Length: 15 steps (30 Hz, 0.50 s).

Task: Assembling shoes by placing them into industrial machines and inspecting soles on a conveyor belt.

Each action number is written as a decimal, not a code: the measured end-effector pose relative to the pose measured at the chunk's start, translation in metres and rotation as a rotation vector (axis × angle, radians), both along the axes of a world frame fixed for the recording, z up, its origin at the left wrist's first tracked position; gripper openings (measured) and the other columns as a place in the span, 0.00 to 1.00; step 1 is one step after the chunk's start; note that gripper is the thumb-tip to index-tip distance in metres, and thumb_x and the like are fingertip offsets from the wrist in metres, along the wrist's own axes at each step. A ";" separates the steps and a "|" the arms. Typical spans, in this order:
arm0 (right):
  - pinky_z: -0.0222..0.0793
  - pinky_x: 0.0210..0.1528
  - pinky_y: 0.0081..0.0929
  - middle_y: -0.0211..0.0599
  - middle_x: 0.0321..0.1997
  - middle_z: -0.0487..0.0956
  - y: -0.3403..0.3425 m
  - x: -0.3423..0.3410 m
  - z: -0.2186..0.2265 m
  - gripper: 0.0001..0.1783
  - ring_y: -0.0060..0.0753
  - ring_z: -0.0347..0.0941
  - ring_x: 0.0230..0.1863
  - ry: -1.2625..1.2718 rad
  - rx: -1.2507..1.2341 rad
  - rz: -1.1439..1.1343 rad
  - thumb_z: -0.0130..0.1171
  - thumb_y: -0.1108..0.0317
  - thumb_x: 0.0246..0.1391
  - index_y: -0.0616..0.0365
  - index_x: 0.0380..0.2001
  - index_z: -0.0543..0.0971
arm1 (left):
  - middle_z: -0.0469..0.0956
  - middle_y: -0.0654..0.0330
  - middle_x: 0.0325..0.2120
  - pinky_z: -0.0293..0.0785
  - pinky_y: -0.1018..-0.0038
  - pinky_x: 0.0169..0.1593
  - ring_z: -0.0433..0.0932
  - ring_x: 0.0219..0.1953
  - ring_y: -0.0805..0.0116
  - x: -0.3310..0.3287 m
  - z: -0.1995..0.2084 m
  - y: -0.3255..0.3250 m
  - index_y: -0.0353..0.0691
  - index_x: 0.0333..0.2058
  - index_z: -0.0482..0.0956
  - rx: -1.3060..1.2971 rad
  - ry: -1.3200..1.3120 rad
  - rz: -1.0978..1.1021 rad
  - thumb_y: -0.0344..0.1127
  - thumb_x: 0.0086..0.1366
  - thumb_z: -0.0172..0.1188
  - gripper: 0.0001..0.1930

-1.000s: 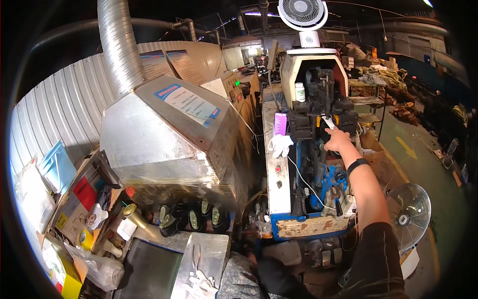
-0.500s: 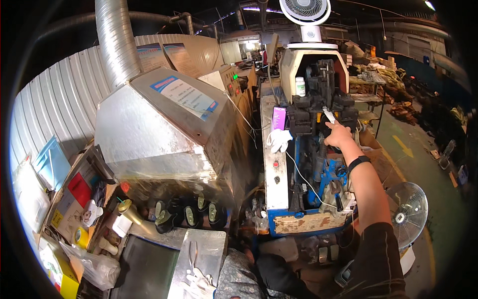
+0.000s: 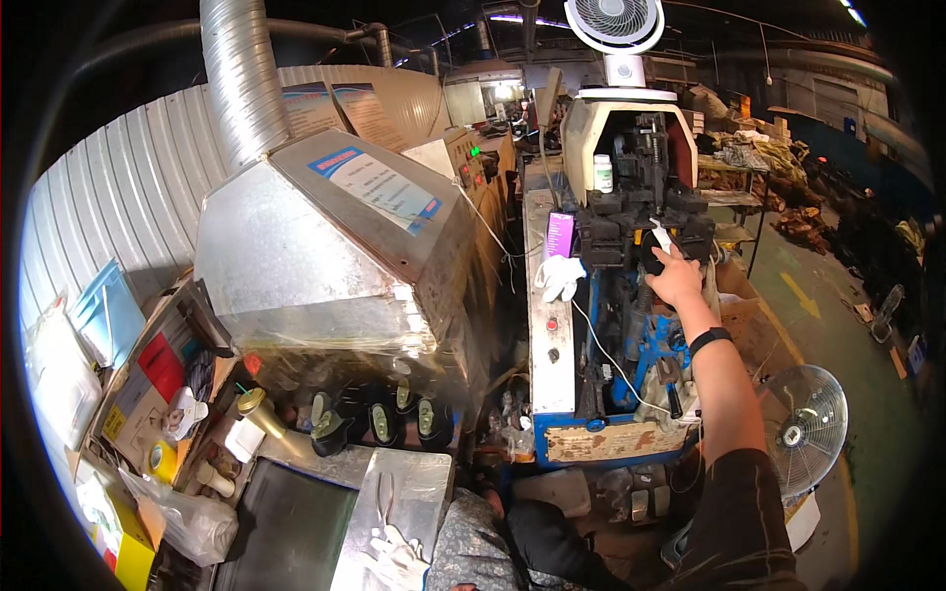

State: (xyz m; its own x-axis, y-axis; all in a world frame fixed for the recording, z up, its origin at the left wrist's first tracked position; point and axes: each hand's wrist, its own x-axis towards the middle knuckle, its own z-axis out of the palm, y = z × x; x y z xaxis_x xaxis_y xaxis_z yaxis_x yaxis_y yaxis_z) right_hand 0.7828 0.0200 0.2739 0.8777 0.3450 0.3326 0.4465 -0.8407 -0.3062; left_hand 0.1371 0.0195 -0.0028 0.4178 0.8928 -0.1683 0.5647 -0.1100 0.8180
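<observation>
"Is your right hand gripping that white piece at the front of the black machine?"

"I can't tell; it's partly curled there. Your left hand is out of view."

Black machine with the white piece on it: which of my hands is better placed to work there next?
Probably your right hand: it's at the black machine, fingers touching or very near the white piece. I can't clearly make out your left hand; none shows near there.

Narrow gap between hood and machine, fan right of forearm
</observation>
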 end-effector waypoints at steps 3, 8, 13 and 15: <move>0.62 0.65 0.46 0.28 0.74 0.59 0.003 0.004 0.009 0.38 0.56 0.62 0.63 0.016 0.024 0.002 0.64 0.51 0.45 0.29 0.64 0.70 | 0.81 0.47 0.26 0.76 0.62 0.35 0.82 0.29 0.51 -0.002 -0.004 0.001 0.43 0.39 0.83 0.020 -0.005 -0.004 0.45 0.67 0.55 0.13; 0.62 0.66 0.45 0.28 0.73 0.61 0.005 0.008 0.031 0.37 0.57 0.62 0.64 0.061 0.000 -0.017 0.63 0.52 0.45 0.31 0.63 0.71 | 0.81 0.49 0.24 0.76 0.63 0.33 0.82 0.27 0.54 -0.004 -0.008 0.004 0.42 0.38 0.82 0.105 0.054 -0.042 0.45 0.68 0.55 0.14; 0.63 0.64 0.45 0.29 0.71 0.64 0.003 0.001 0.033 0.37 0.58 0.63 0.63 0.073 0.030 -0.013 0.62 0.52 0.44 0.32 0.62 0.72 | 0.80 0.53 0.21 0.74 0.66 0.31 0.79 0.24 0.62 -0.004 -0.017 0.003 0.40 0.35 0.82 0.116 0.025 -0.023 0.44 0.68 0.55 0.14; 0.63 0.64 0.45 0.28 0.70 0.64 0.002 -0.001 0.032 0.37 0.57 0.63 0.62 0.065 0.043 -0.020 0.63 0.52 0.44 0.32 0.62 0.72 | 0.80 0.53 0.21 0.74 0.66 0.30 0.78 0.23 0.62 -0.005 -0.022 0.002 0.39 0.35 0.82 0.144 -0.009 -0.019 0.43 0.68 0.55 0.14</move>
